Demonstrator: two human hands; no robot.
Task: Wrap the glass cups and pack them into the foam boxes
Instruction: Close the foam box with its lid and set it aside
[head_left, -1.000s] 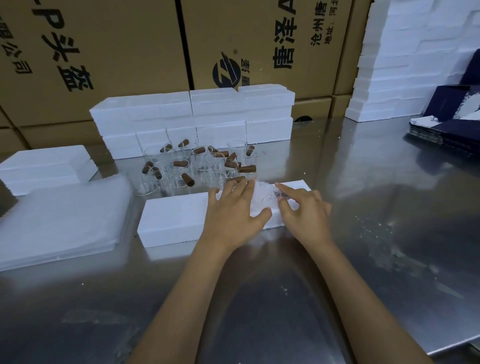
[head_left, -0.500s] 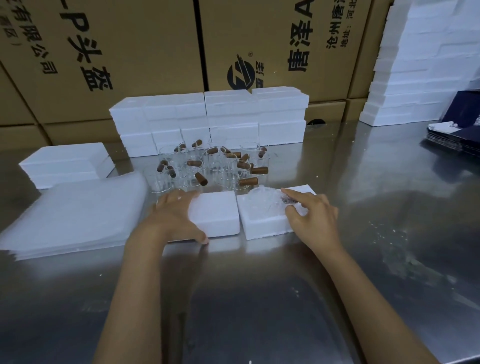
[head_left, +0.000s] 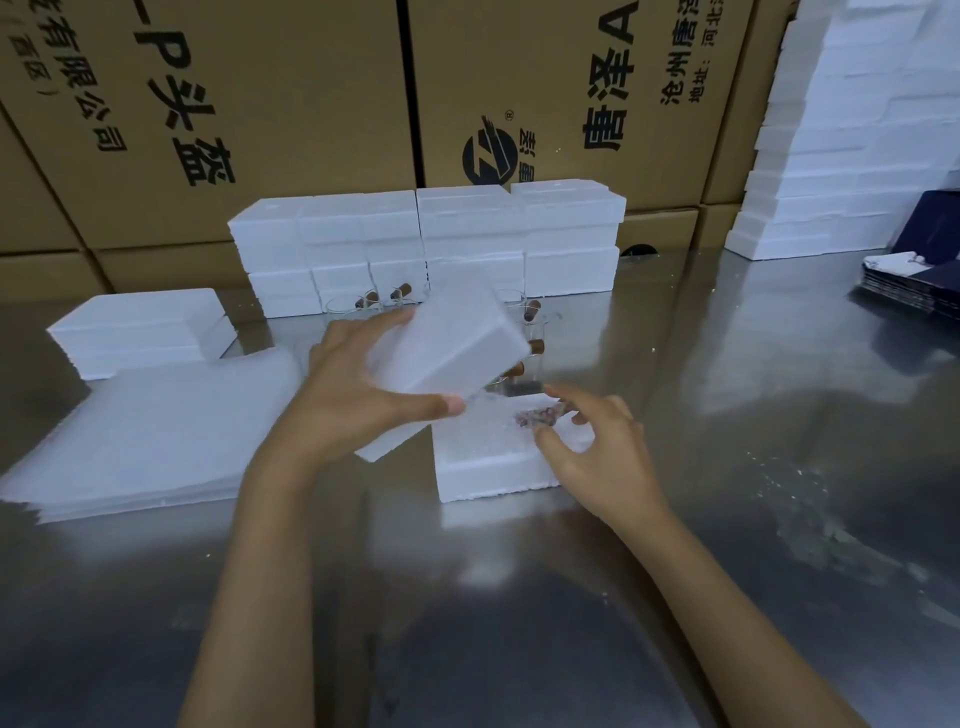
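Foam lid (head_left: 451, 347) rides tilted in our left hand (head_left: 349, 400), thumb and fingers clamping it, ready to cap the foam box (head_left: 488, 467) just below, where our right hand (head_left: 592, 457) curls loosely, steadying the wrapped cup (head_left: 537, 415).

We note a metal table (head_left: 727, 467), glossy and reflective. Foam boxes (head_left: 431, 228) look matt white, finely grainy. Cartons (head_left: 260, 104) are matt brown cardboard. Cups (head_left: 519, 312) are clear glass with brown wood-like handles.
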